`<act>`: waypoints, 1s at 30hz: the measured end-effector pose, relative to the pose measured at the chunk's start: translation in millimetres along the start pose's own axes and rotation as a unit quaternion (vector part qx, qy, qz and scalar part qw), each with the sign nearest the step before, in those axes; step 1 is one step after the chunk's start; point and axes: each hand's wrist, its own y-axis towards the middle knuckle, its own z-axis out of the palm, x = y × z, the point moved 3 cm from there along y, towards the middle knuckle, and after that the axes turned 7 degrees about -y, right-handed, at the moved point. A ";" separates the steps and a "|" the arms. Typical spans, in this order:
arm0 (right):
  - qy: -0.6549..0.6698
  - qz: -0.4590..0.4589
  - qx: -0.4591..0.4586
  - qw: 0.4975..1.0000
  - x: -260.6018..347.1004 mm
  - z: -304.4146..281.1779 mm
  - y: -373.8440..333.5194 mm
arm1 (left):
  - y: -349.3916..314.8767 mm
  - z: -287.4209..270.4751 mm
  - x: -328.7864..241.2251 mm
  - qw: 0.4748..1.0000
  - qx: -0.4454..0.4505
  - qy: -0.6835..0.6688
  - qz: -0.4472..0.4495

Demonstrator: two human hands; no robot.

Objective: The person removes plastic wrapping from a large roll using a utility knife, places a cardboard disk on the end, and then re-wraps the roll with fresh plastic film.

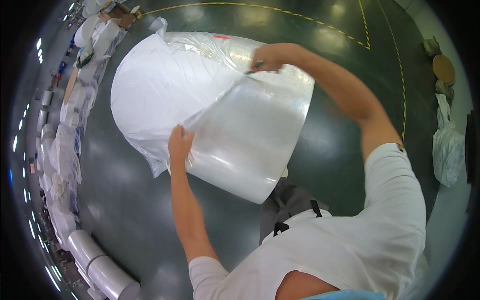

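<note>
A large, broad roll (255,130) with a smooth, silvery translucent side stands in front of me, its white round end facing left and away. Clear plastic film (205,50) lies over the white end, wrinkled, with loose corners hanging off it. My left hand (180,144) pinches the film's edge at the near left rim. At the far side, my right hand (272,56) is closed around a small green tool (256,66); its tip meets the film, and fingers hide most of it. Between my hands, the film edge runs in a taut diagonal line.
White rolls (107,275) and plastic-covered bundles (67,155) line the left side, with a cardboard box (117,14) at the far left. Yellow-black tape (260,6) marks the dark green floor (125,210). Along the right wall are a plastic bag (448,155) and a round brown disc (443,69).
</note>
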 end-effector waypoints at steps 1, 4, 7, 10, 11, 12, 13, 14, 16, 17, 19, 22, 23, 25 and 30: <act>0.004 0.022 0.036 0.999 -21.9 6.4 -32.9 | -31.5 1.8 11.4 1.000 0.007 -0.005 0.001; -0.019 0.106 0.173 0.979 -70.0 16.4 -151.0 | -90.4 4.3 29.8 0.996 0.019 -0.079 -0.021; 0.036 0.101 0.114 0.988 -66.4 13.3 -203.9 | -82.0 0.1 18.9 0.999 0.016 0.042 0.011; 0.031 -0.010 -0.031 0.999 -62.3 21.9 -201.8 | -40.9 -14.7 -84.9 0.997 -0.001 0.003 0.083; 0.013 -0.062 -0.084 0.994 -57.4 29.3 -188.3 | -31.7 -9.0 -111.0 0.992 -0.008 -0.020 0.124; 0.037 -0.055 -0.088 0.994 -51.9 32.5 -174.4 | -22.9 -2.2 -136.6 0.985 -0.013 -0.042 0.166; 0.061 -0.049 -0.091 0.993 -45.2 35.6 -161.1 | -15.6 7.5 -157.9 0.976 -0.008 -0.060 0.210; 0.041 -0.054 -0.093 0.993 -41.1 40.1 -147.1 | -9.1 19.8 -173.5 0.981 0.020 -0.034 0.188; -0.005 -0.060 -0.098 0.993 -41.3 41.2 -132.5 | 1.8 41.4 -195.7 0.986 0.074 0.014 0.148; 0.021 -0.033 -0.074 0.996 -46.8 44.9 -133.5 | 3.6 46.6 -194.6 0.985 0.082 0.014 0.151; 0.073 0.021 -0.028 0.997 -57.8 53.0 -140.3 | 4.0 53.7 -191.8 0.982 0.096 0.014 0.160; -0.044 0.117 0.143 0.982 -91.1 73.4 -213.9 | -65.3 56.0 -174.7 0.950 0.212 0.043 0.224; -0.151 0.140 0.233 0.950 -114.9 95.7 -244.7 | -92.7 53.9 -173.6 0.948 0.209 -0.007 0.240; 0.046 0.233 0.183 0.954 -134.2 123.1 -313.9 | -113.5 47.4 -174.7 0.960 0.195 -0.031 0.200; 0.297 0.118 -0.123 0.939 -135.3 183.1 -332.9 | -80.5 32.2 -220.5 0.973 0.159 0.036 0.161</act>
